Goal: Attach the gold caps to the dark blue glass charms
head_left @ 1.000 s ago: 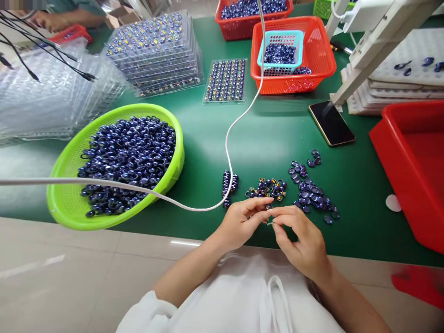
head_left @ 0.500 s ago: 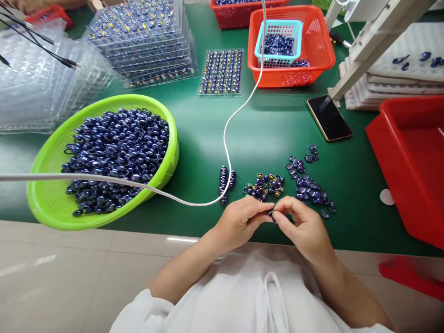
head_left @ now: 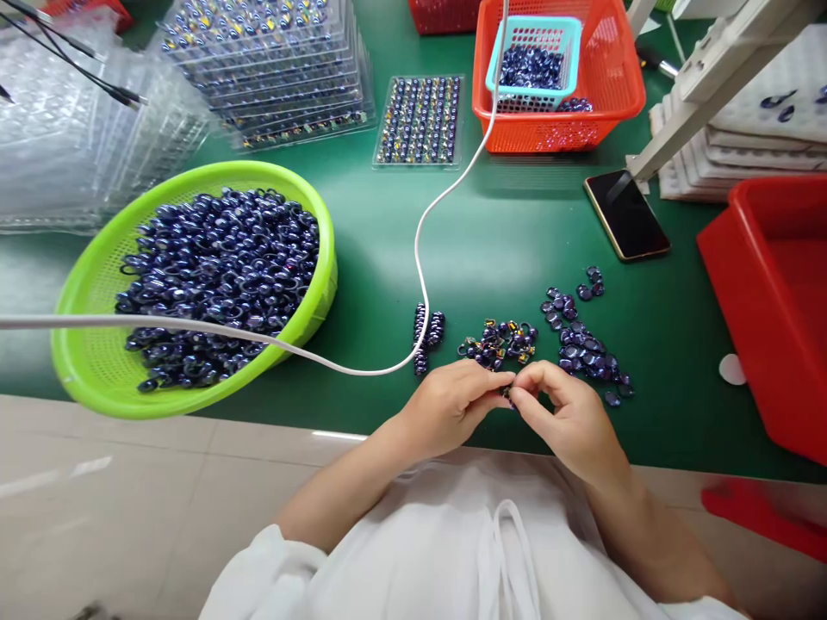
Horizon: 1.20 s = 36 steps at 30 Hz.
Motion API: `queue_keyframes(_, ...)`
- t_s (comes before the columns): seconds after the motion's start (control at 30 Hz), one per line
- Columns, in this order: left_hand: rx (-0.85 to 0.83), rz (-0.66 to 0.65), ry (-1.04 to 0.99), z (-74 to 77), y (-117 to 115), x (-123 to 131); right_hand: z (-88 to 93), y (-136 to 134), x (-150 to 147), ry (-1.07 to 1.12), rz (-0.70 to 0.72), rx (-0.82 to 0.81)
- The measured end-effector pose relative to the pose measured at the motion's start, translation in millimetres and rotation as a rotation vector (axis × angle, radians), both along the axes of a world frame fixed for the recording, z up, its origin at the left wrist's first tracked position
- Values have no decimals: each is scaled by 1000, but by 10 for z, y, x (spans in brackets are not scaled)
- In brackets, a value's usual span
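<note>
My left hand (head_left: pixel 447 408) and my right hand (head_left: pixel 569 418) meet fingertip to fingertip over the table's near edge. Both are closed in a pinch on one small dark shiny piece (head_left: pixel 507 393), mostly covered by the fingers, so its exact kind is hidden. Just beyond the fingers lies a loose heap of dark rounded pieces with amber square stones (head_left: pixel 497 343). To the right of it, near my right hand, is a scatter of flat dark oval pieces (head_left: pixel 585 351). Short rows of stacked dark pieces (head_left: pixel 421 337) lie to the left.
A green basket (head_left: pixel 326 284) full of dark looped pieces stands left. A white cable (head_left: pixel 423 258) crosses the green table. Behind are stacked clear trays (head_left: pixel 284 77), one filled tray (head_left: pixel 419 120) and an orange basket (head_left: pixel 556 133). A phone (head_left: pixel 626 215) and red bin (head_left: pixel 743 301) are right.
The view has shifted slightly, so the far things sit a little higher and those on the right further right. Both hands keep their pinch, with the dark piece now more covered by the fingers.
</note>
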<state>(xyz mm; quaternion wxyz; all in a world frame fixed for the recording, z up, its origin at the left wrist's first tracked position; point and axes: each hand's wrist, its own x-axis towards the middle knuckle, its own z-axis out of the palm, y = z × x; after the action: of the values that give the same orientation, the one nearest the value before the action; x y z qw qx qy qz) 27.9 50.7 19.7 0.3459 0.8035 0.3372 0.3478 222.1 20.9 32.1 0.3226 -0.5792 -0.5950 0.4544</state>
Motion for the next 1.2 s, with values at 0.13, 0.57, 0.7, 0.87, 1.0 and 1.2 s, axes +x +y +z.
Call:
queue_keyframes(0.13,-222,127,-59,-8,-25,25,-43,-14,-3,45,1,-14)
queue_keyframes(0.57,-510,236,-317,24,-131,111,-33,73,-32,157,-12,-110)
queue_keyframes(0.7,-884,344,-429,87,-121,140,-75,39,-5,226,8,-72)
queue_keyframes(0.87,-1017,376,-495,132,-55,154,-187,-107,99,225,-13,80)
queue_keyframes(1.0,-1026,360,-476,114,-28,174,-266,-200,111,94,1,229)
queue_keyframes(1.2,-1059,322,-513,123,-22,215,-271,-183,59,23,49,488)
